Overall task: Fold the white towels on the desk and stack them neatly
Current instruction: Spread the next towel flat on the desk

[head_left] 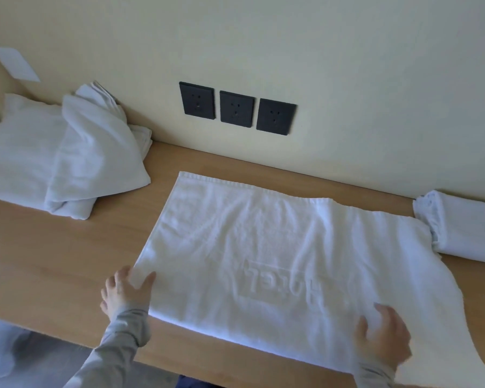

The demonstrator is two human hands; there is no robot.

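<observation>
Head view.

1. White terry towel [263, 233], spread flat on the light wooden desk [53, 261], centre. Embossed framed lettering [283, 281] near the front, upside down to the wearer; it appears to read HOTEL.
2. Left hand [126, 289], grey sleeve: pinches the towel's near left corner, thumb on top.
3. Right hand [381, 334]: on the towel's near right part, fingers bent and spread. Cannot tell whether it grips the cloth.
4. Crumpled pile of white towels [67, 152], rear left against the wall.
5. Rolled white towel [465, 228], far right, touching the spread towel's right end.
6. Three black wall sockets [237, 110], no legible marking.

Edges: the far hem runs along the wall with a strip of bare wood between. Open wood lies between pile and spread towel.
</observation>
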